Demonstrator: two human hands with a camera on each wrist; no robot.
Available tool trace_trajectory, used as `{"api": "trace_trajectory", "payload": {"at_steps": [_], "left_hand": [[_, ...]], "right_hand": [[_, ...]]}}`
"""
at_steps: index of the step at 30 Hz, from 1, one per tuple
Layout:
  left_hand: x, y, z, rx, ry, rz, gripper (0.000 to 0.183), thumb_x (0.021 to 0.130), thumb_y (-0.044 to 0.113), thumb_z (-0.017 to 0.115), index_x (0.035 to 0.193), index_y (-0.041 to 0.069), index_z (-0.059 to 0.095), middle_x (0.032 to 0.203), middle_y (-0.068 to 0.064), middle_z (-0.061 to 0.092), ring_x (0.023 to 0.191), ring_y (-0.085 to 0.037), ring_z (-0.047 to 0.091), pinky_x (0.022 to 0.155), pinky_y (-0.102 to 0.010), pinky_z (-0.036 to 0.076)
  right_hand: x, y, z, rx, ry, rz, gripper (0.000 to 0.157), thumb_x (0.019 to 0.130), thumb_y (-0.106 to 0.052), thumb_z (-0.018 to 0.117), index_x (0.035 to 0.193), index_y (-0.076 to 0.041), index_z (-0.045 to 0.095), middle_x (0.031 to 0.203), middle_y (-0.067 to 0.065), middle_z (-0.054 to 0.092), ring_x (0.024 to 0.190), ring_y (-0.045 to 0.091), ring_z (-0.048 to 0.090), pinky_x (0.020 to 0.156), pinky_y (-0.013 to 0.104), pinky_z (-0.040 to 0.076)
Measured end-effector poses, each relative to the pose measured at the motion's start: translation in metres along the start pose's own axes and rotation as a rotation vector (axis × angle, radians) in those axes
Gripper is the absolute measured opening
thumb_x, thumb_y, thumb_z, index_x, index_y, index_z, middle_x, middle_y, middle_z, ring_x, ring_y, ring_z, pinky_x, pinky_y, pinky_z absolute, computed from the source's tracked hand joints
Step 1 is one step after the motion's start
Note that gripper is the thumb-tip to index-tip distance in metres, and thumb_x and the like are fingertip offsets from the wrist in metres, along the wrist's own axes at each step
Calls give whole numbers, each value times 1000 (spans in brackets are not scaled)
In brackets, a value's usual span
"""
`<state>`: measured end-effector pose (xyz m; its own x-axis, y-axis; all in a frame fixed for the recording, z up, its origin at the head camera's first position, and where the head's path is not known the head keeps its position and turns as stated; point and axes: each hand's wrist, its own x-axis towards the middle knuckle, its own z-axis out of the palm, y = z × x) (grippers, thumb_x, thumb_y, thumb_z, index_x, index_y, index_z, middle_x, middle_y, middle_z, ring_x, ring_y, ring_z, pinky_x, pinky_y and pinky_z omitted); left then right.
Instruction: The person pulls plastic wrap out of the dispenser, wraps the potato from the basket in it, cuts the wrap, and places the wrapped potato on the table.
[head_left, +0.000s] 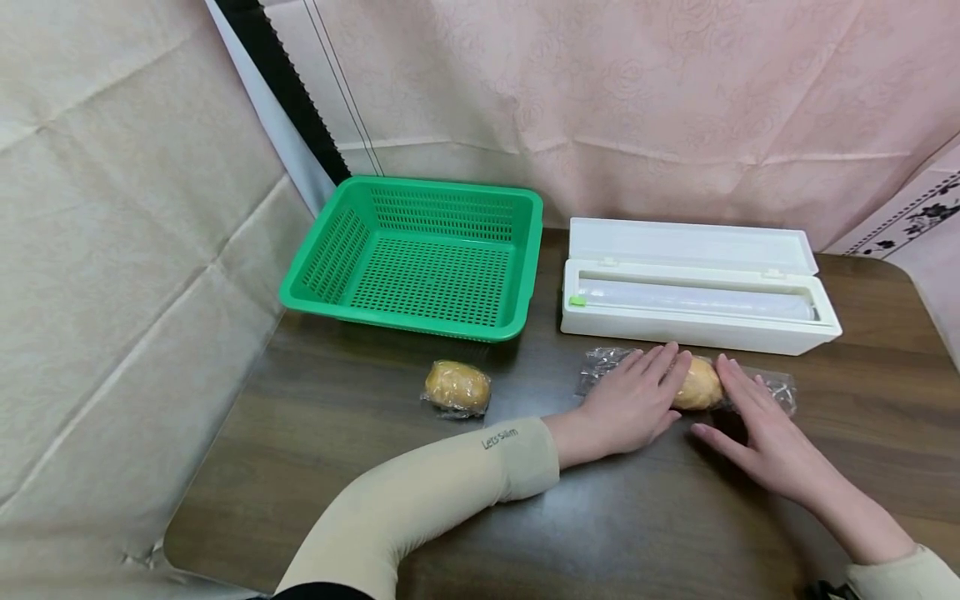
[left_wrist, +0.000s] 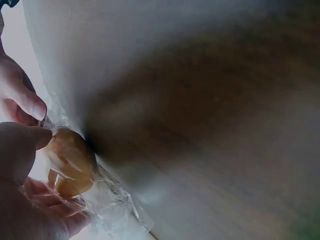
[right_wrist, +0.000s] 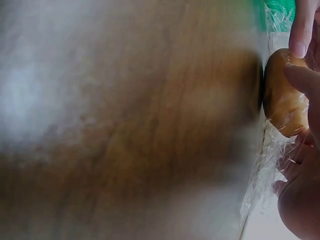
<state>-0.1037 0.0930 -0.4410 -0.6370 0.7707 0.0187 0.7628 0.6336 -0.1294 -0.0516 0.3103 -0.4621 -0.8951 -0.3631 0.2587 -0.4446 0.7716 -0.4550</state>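
Observation:
A yellow-brown potato [head_left: 699,383] lies in clear plastic wrap [head_left: 598,363] on the wooden table, the wrap spreading out to both sides. My left hand [head_left: 632,403] rests on the wrap at the potato's left side with its fingers fairly straight. At the right side, my right hand [head_left: 772,437] touches the wrap, fingers extended and thumb apart. Both wrist views show the thumbs close at the near side of the potato [left_wrist: 74,162], while the fingertips lie on the wrap and are partly hidden. Another potato [head_left: 456,388], fully wrapped, sits farther left.
Behind the hands stands a white cling film box [head_left: 697,337], its lid [head_left: 690,244] raised and a film roll [head_left: 693,300] inside. A green plastic basket [head_left: 405,321] sits at the back left. Pale cloth [head_left: 637,100] hangs behind the table [head_left: 315,467].

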Motion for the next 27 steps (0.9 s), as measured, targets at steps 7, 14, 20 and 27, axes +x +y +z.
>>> {"api": "trace_trajectory", "payload": {"at_steps": [7, 14, 20, 27], "left_hand": [[7, 1, -6, -24, 48, -30, 85, 93, 56, 51, 154, 9, 16, 158, -11, 22, 144, -21, 24, 115, -34, 25], [12, 8, -4, 1, 53, -26, 83, 91, 51, 58, 153, 10, 21, 158, -11, 23, 144, -22, 27, 115, -36, 26], [17, 6, 4, -15, 122, -4, 78, 91, 44, 62, 150, 8, 27, 153, -12, 33, 140, -22, 34, 113, -34, 30], [21, -3, 5, -93, 142, 4, 74, 87, 42, 68, 145, 9, 35, 144, -7, 45, 129, -17, 47, 107, -27, 37]], "right_hand": [[3, 2, -2, 29, -14, 17, 92, 79, -15, 78, 151, 0, 23, 152, 28, 27, 143, 39, 22, 118, 48, 8], [4, 3, -3, 45, -34, 44, 87, 83, -16, 75, 151, -1, 23, 152, 27, 27, 141, 43, 23, 118, 44, 8], [5, 1, -4, 64, -60, 96, 84, 87, -19, 71, 153, -5, 20, 155, 24, 24, 142, 43, 22, 119, 38, 9], [8, -4, -10, 73, -28, 103, 85, 88, -19, 70, 154, -7, 17, 157, 22, 20, 146, 31, 17, 118, 28, 4]]}}
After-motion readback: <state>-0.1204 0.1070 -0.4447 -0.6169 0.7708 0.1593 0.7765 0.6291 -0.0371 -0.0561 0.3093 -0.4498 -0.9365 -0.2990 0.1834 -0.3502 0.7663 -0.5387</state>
